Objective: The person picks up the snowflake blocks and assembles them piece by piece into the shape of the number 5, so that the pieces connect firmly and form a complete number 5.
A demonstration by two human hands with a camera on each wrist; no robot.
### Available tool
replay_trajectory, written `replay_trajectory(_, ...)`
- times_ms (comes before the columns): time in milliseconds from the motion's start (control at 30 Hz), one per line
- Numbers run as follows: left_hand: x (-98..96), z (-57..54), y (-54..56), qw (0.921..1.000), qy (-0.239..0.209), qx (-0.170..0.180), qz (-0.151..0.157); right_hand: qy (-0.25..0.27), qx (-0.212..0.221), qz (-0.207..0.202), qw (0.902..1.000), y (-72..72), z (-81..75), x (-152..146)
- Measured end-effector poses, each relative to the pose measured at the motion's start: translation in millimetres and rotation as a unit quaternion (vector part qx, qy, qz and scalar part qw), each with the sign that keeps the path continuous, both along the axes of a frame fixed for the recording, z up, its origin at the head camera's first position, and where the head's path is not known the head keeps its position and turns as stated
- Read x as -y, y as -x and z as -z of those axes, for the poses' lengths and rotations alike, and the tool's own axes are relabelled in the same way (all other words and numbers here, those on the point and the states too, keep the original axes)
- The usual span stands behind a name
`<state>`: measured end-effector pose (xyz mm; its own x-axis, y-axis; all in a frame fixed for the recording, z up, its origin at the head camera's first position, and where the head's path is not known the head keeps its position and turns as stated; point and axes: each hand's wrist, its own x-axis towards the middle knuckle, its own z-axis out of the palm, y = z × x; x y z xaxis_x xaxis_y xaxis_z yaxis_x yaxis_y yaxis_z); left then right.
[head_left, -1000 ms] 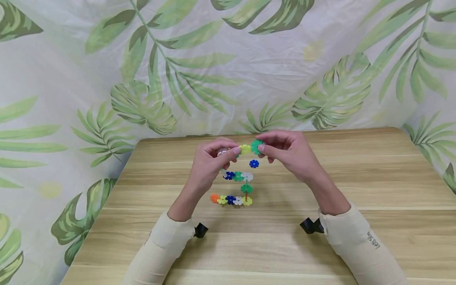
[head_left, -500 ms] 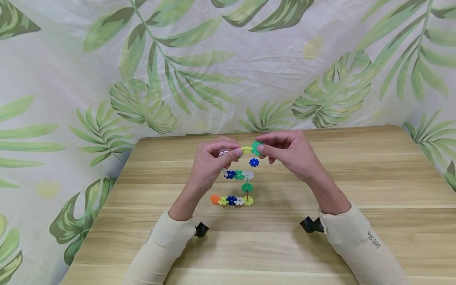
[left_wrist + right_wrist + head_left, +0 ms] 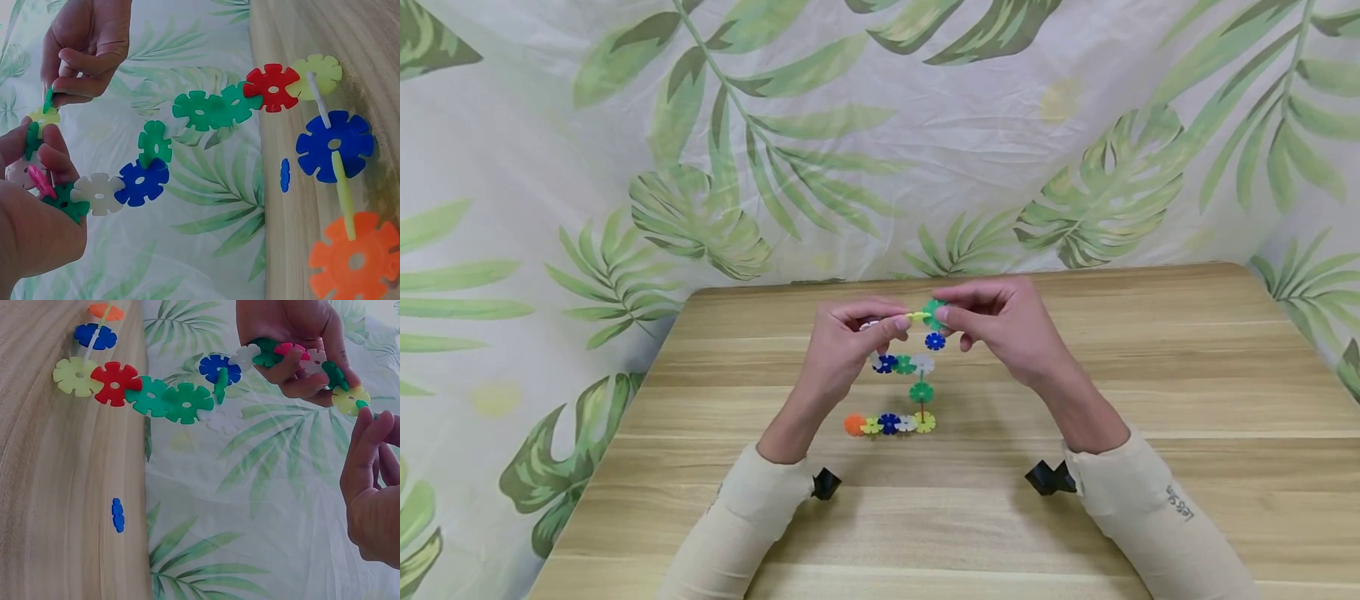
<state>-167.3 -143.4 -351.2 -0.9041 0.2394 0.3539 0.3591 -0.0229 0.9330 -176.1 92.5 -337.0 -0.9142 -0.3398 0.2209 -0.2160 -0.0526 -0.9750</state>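
My left hand (image 3: pixel 850 346) holds the upper end of a chain of notched plastic snowflake discs, with a pink disc (image 3: pixel 41 182) and a dark green disc (image 3: pixel 269 352) partly covered by the fingers. A yellow disc (image 3: pixel 352 400) sticks out past its fingertips. My right hand (image 3: pixel 1011 333) pinches a green disc (image 3: pixel 933 314) at the yellow disc's edge; whether the notches are fully engaged I cannot tell. Below the hands the chain runs on through a blue disc (image 3: pixel 144 181), a red disc (image 3: pixel 115 384) and others, down to an orange disc (image 3: pixel 854 425).
A loose blue disc (image 3: pixel 118 515) lies on the wooden table (image 3: pixel 955 533), beyond the lower rows of the chain. Behind the table's far edge hangs a leaf-patterned cloth (image 3: pixel 820 158). Black wrist mounts (image 3: pixel 826 483) show by both sleeves.
The yellow disc has turned from nearly flat-on to edge-on in the head view. My right hand has shifted slightly left with the green disc. My left hand keeps its hold on the chain.
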Motion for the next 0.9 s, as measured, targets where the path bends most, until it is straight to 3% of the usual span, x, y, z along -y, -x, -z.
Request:
replay_trajectory(600, 2.0, -3.4, -0.7, 0.9995, 0.023, 0.022, 0.002, -0.029, 0.018, -0.053, 0.998, 2.3, -5.3, -10.0)
replay_trajectory(900, 2.1, -5.6, -1.5, 0.9991, 0.014, 0.04, 0.005, -0.028, 0.018, -0.05, 0.9982, 3.5, -5.3, -8.6)
